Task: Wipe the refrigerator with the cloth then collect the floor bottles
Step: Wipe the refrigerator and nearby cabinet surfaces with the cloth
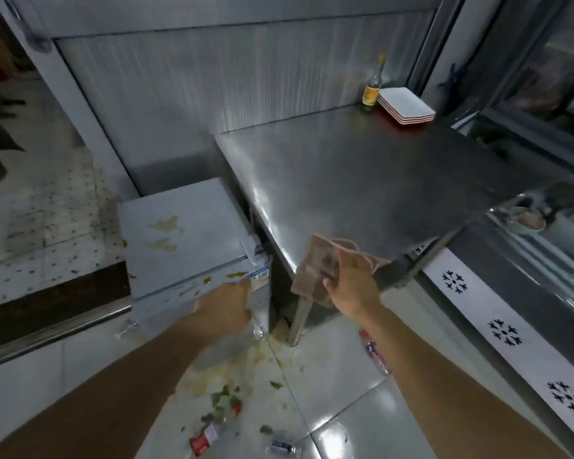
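Observation:
A low grey refrigerator (179,240) stands left of the steel table, its top and front smeared with yellowish stains. My left hand (224,308) rests against its upper front edge, fingers curled. My right hand (352,286) grips a brownish cloth (315,266) at the table's near corner. Plastic bottles lie on the tiled floor: one with a red label (204,440) near the bottom, a clear one with a blue label (284,446) beside it, and a third (375,352) under my right forearm.
A steel table (362,180) carries a glass bottle (372,86) and stacked white trays (406,106) at its far corner. A display freezer with snowflake marks (504,332) runs along the right. Spilled liquid and green scraps (226,392) cover the floor.

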